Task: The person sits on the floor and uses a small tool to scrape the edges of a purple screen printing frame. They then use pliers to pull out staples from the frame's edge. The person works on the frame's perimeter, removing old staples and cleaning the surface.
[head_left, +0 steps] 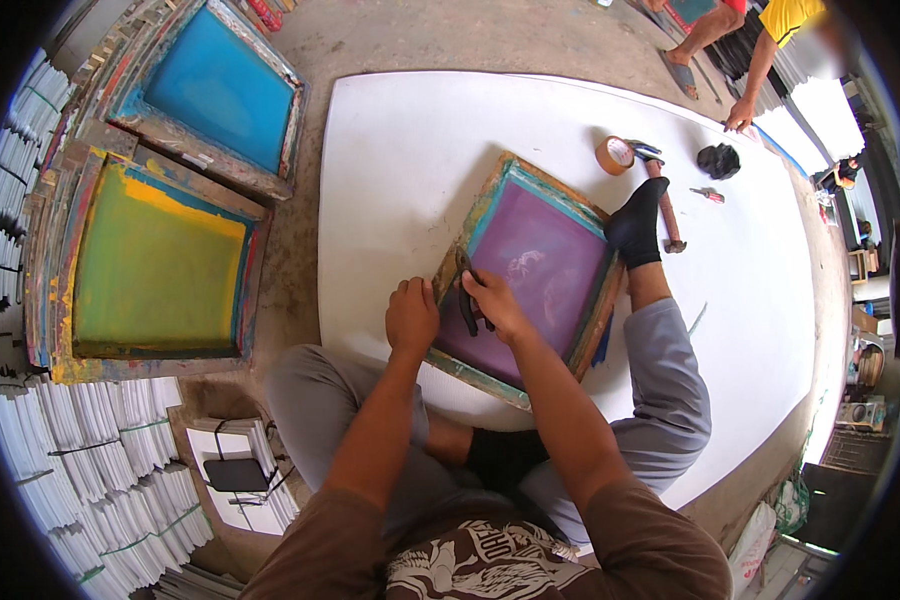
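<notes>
A screen printing frame [530, 265] with purple mesh and paint-stained wooden sides lies tilted across my lap and the white sheet. Around black-handled pliers [468, 318] is my right hand [497, 306], closed, with the pliers' head at the frame's left side. My left hand [411, 316] rests on that same side, lower down, its fingers curled at the wooden edge; their tips are partly hidden. My foot in a black sock [638, 222] presses by the frame's right corner.
Beyond the foot lie a hammer [667, 215], a tape roll [615, 155], a black bundle [718, 161] and a small red-handled tool [708, 195] on the white sheet [390, 130]. Stacked frames [255, 290] stand left, above paper bundles [130, 450]. A person in yellow [788, 20] reaches toward the sheet's far edge.
</notes>
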`<state>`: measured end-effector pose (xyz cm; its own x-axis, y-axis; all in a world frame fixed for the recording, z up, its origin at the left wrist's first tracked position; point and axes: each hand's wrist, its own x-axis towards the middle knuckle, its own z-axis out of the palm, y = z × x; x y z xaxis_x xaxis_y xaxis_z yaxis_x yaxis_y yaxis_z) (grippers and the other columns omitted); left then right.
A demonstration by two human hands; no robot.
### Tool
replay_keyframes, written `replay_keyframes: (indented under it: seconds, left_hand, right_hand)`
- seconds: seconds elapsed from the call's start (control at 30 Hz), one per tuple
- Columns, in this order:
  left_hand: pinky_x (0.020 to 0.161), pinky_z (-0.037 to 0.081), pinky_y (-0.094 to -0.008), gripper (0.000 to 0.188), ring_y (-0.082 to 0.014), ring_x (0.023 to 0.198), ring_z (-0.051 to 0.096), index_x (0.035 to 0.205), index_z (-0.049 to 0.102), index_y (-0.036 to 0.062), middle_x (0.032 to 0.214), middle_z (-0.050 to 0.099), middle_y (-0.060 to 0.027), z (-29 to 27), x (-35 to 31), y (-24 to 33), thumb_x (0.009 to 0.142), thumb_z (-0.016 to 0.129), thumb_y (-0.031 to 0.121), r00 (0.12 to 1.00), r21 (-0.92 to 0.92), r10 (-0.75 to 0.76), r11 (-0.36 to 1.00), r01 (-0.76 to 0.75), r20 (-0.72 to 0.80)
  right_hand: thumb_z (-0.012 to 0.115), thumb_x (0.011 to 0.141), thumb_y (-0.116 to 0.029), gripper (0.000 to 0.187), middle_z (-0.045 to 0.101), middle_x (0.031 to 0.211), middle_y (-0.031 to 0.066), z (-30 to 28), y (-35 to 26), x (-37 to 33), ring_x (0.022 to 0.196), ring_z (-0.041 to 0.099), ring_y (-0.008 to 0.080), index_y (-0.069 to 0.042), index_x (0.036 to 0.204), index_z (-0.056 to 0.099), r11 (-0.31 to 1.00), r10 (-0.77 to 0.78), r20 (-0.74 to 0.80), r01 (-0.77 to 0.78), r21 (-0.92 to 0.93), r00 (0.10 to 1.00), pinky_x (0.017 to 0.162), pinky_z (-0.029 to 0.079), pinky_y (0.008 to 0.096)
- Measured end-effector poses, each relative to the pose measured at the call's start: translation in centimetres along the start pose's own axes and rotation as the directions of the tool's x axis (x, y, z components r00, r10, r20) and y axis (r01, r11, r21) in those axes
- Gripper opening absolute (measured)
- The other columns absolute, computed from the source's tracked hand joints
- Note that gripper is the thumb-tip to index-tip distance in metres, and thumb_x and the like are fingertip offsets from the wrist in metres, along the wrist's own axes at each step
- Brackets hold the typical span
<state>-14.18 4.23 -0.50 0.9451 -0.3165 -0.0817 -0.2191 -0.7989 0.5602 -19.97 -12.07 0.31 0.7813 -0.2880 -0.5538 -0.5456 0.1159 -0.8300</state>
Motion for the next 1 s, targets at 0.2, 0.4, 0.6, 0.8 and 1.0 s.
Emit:
replay_keyframes:
  seconds: [0.2,0.4,0.6,0.8,1.0]
  left_hand:
    - [0.086,0.052,-0.0514,0.042,-0.0419,0.1,0.067,0.107,0.07,0.0027,0.107,0.069,-0.0197,0.1,0.5,-1.3,0.109,0.043,0.034,0.994,-0.275,-0.112,0.955,0.111,0.01]
    - [0.086,0.051,-0.0492,0.046,-0.0412,0.1,0.068,0.107,0.071,0.0016,0.102,0.071,-0.0216,0.9,0.8,-2.4,0.109,0.043,0.038,0.973,-0.509,-0.216,0.83,0.226,0.08]
    - [0.084,0.05,-0.0516,0.045,-0.044,0.096,0.067,0.103,0.07,0.002,0.101,0.071,-0.0213,0.1,0.6,-1.4,0.108,0.043,0.038,0.986,-0.336,-0.157,0.927,0.164,0.05]
    - [0.082,0.05,-0.0528,0.045,-0.0443,0.096,0.066,0.101,0.07,0.0027,0.1,0.071,-0.0215,0.2,0.8,-1.5,0.108,0.043,0.038,0.988,-0.299,-0.149,0.942,0.151,0.031]
    - [0.082,0.05,-0.0528,0.045,-0.0442,0.096,0.066,0.101,0.07,0.0028,0.101,0.071,-0.0214,0.3,0.8,-1.4,0.108,0.043,0.038,0.99,-0.29,-0.139,0.946,0.143,0.033]
  right_hand:
    - [0.06,0.106,-0.035,0.027,0.062,0.085,0.0026,1.6,-5.6,1.0,0.062,0.048,0.0089,-0.008,0.104,0.063,0.95,0.183,0.135,-0.211,0.231,0.974,0.057,0.048,0.0303]
    - [0.062,0.106,-0.035,0.027,0.062,0.086,0.002,1.0,-3.4,1.4,0.064,0.051,0.0092,-0.008,0.107,0.063,0.946,0.129,0.212,-0.184,0.266,0.969,0.054,0.049,0.0319]
    - [0.064,0.105,-0.036,0.03,0.062,0.086,0.0025,-1.3,-0.5,0.3,0.068,0.055,0.0108,-0.006,0.106,0.063,0.925,0.267,0.144,-0.295,0.24,0.953,0.055,0.049,0.0317]
    - [0.065,0.104,-0.035,0.029,0.062,0.086,0.0041,-0.1,-0.6,1.0,0.068,0.055,0.0123,-0.005,0.105,0.064,0.863,0.293,0.091,-0.304,0.404,0.952,0.053,0.048,0.0311]
    - [0.06,0.107,-0.038,0.034,0.063,0.084,0.0054,-0.2,0.9,2.8,0.07,0.058,0.0152,-0.004,0.107,0.064,0.889,0.304,0.072,-0.31,0.337,0.95,0.054,0.05,0.0335]
